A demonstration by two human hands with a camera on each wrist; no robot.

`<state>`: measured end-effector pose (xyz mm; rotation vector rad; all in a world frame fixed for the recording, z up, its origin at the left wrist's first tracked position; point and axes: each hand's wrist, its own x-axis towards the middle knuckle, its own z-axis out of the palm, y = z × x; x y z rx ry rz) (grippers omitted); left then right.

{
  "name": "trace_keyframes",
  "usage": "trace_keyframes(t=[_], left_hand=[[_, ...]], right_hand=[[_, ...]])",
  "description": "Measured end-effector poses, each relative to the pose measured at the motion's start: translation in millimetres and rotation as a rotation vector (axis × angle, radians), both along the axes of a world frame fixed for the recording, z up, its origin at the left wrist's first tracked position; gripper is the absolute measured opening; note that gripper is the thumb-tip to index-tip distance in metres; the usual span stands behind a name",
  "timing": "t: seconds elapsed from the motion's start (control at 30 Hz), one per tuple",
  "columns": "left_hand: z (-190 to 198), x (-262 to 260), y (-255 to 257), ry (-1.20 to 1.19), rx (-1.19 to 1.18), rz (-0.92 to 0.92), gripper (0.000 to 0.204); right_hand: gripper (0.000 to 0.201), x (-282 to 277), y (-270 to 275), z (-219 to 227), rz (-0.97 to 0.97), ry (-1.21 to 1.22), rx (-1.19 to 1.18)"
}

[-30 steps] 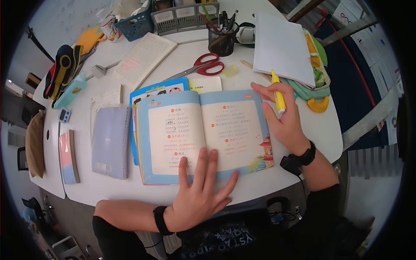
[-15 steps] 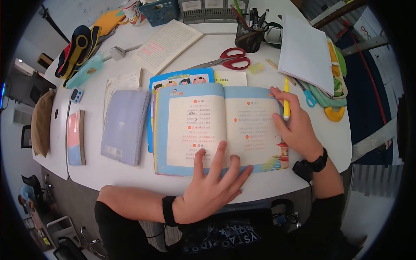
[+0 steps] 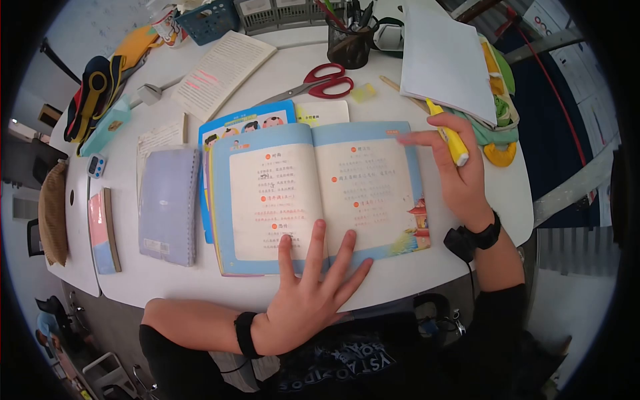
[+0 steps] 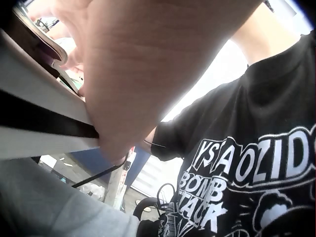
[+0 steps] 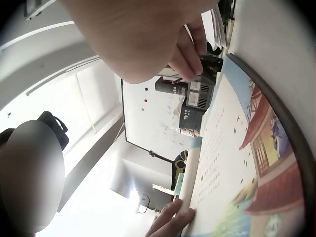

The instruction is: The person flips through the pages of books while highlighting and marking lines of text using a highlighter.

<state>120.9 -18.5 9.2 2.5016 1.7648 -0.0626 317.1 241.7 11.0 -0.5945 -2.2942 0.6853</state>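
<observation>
An open book (image 3: 273, 160) with blue-bordered pages and red-numbered text lies on the table. My left hand (image 3: 303, 303) rests on its bottom edge, fingers straight and spread across both pages near the fold. At the right edge of the book is my right hand (image 3: 467, 177), which holds a yellow highlighter (image 3: 455, 141) tilted between its fingers. One finger of that hand reaches over the upper right corner of the page. In the right wrist view, the printed pagoda picture (image 5: 271, 168) shows large beside the hand. The left wrist view mostly shows the forearm and a black shirt (image 4: 237, 163).
Behind the book are red-handled scissors (image 3: 317, 85), a printed book (image 3: 223, 77) and a mesh pen cup (image 3: 350, 47). A lavender notebook (image 3: 168, 207) lies to the left. White paper (image 3: 447, 63) covers a green pouch at the back right.
The head view swung and came back. My left fingers, bent half a second ago, are straight now. My right hand has lifted and its highlighter tilts more; the book stays open at the same pages.
</observation>
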Motion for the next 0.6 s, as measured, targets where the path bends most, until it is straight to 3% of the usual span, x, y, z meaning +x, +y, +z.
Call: trace_keyframes(t=[0.03, 0.1, 0.23, 0.3, 0.43, 0.5, 0.6], left_hand=[[0, 0, 0, 0.021, 0.016, 0.004, 0.106], [0, 0, 1, 0.011, 0.011, 0.004, 0.106], [2, 0, 1, 0.005, 0.016, 0.009, 0.105], [1, 1, 1, 0.013, 0.035, 0.014, 0.105], [-6, 3, -2, 0.010, 0.073, 0.021, 0.101], [-9, 5, -3, -0.004, 0.088, 0.040, 0.096], [-17, 7, -3, 0.004, 0.155, 0.067, 0.084]], right_hand=[[0.034, 1, -3, -1, 0.000, -0.010, -0.003], [0.038, 1, -14, 0, 0.085, 0.180, -0.627], [0.035, -11, -28, 2, 0.175, 0.121, -0.482], [0.030, -16, -41, 9, 0.277, -0.042, -0.551], [0.034, -24, -53, 2, 0.358, -0.092, -0.683], [0.035, -27, -52, -7, 0.407, -0.118, -0.452], [0.035, -28, -52, -11, 0.411, -0.161, -0.349]])
